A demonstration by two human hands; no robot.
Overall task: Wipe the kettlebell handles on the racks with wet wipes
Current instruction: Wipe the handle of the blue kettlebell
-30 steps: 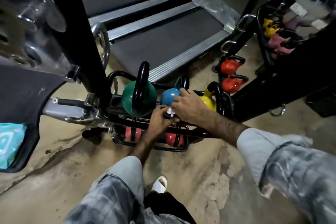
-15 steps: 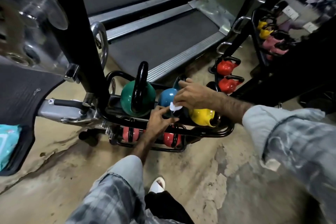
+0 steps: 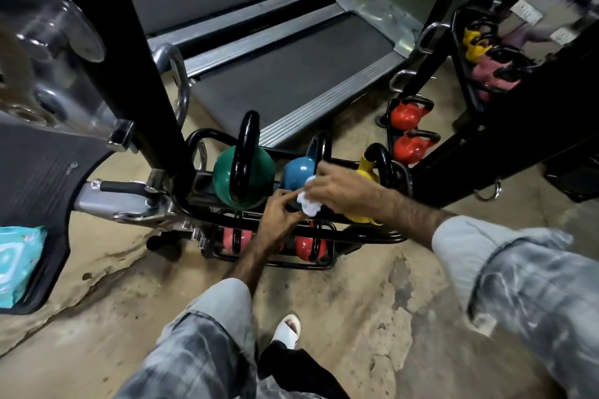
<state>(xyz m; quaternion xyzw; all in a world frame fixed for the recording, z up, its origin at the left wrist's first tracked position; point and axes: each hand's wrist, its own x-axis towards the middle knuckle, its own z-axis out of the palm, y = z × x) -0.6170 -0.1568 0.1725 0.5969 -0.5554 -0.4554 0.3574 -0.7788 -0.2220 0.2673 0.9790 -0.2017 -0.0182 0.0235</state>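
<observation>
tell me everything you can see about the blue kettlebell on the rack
The blue kettlebell has a smooth, glossy blue body and a black loop handle rising at its back. It sits upright on the top tier of the black rack, between the larger green kettlebell and the yellow kettlebell. The right hand reaches across its front right side, holding a crumpled white wet wipe against it. The left hand is just below. Its base is hidden.
</observation>
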